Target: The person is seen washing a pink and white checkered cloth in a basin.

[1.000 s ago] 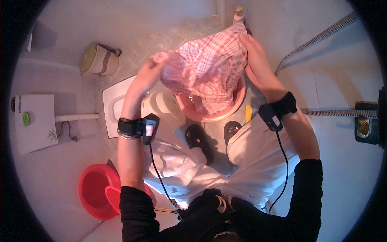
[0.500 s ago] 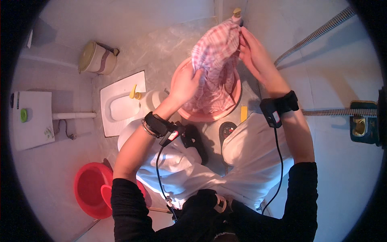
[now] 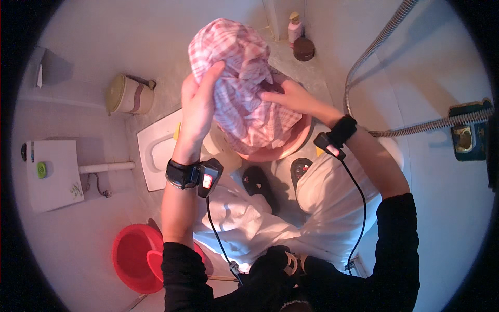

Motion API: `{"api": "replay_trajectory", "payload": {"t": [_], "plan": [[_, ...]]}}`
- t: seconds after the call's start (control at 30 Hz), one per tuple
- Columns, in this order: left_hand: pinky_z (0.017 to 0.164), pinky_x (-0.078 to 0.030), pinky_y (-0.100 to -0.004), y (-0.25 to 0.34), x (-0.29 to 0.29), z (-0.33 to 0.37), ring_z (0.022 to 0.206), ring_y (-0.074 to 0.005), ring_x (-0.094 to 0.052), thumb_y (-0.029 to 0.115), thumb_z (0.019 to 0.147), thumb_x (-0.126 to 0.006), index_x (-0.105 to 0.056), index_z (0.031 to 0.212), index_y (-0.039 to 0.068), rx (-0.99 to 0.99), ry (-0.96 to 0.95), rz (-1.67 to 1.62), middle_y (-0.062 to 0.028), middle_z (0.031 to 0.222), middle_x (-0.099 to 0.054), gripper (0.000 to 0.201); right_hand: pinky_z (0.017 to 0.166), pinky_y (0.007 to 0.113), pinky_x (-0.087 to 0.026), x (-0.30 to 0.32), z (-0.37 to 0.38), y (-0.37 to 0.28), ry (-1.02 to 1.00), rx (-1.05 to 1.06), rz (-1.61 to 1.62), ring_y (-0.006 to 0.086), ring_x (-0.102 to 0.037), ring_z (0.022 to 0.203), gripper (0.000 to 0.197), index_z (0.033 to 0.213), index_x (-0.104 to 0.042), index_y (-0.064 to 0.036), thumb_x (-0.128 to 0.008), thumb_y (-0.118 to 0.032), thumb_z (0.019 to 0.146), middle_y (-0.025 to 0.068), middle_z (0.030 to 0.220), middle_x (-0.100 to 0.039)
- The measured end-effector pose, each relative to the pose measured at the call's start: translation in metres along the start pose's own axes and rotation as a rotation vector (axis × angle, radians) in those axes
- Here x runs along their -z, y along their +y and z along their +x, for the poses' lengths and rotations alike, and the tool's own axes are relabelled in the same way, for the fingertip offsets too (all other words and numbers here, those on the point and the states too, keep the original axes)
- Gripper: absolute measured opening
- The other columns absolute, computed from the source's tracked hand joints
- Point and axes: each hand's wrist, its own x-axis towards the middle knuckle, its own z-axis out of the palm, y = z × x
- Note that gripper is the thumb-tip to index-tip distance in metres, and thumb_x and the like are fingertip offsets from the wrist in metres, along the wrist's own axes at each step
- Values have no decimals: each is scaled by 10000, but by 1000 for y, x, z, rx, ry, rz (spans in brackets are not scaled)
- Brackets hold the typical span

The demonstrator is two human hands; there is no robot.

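A pink-and-white checked cloth (image 3: 236, 86), bunched and crumpled, is held up between both hands above a pink basin (image 3: 291, 145). My left hand (image 3: 201, 96) grips its left side, thumb pressed on the front of the fabric. On the cloth's right side, my right hand (image 3: 291, 96) is closed with the thumb in front; its other fingers are partly hidden behind folds. The lower part of the cloth hangs over the basin and hides most of the opening. I cannot tell what kind of garment or cloth it is.
A white squat toilet (image 3: 156, 156) lies left of the basin. Red basins (image 3: 136, 255) sit at lower left, a lidded bin (image 3: 130, 94) farther back. A pink pump bottle (image 3: 294, 28) and round brown container (image 3: 304, 49) stand by the far corner. A metal hose (image 3: 364, 57) runs along the right.
Both hands and the cloth have shifted left, with the left hand moving up and the right hand coming down. The pump bottle and brown container are now uncovered.
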Motion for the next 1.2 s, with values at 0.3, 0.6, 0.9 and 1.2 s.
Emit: {"api": "replay_trajectory", "payload": {"t": [0.3,0.6,0.9,1.2], "plan": [[638,-408,-193,-6,18,-1,712,-28,-527,115,864,-596,-660,913,18,-135,8,115,36,818,-621,126,923,309,-392,6,-7,-14,-250,-227,-14,187,-533,1041,552,1229,-497,5,-628,-354,830,110,1144,-576],[618,-400,-195,-41,50,7,699,-17,-506,135,875,-580,-650,893,17,18,169,154,50,800,-601,138,759,242,-439,75,-10,-30,281,-88,788,86,-557,888,266,1066,-584,-33,-526,-240,908,3,977,-610],[741,-462,-249,-31,37,8,820,-93,-581,130,880,-536,-589,976,-3,58,-18,23,-19,912,-612,172,833,289,-434,50,9,9,453,-209,-335,169,-555,911,482,1127,-472,32,-616,-321,832,86,1115,-504],[751,-438,-252,-8,18,-1,798,-88,-572,96,847,-556,-614,962,-14,-33,64,-52,-21,886,-628,170,641,354,-462,2,-18,-43,419,123,-404,219,-548,694,418,963,-489,27,-664,-315,799,150,902,-511]]}}
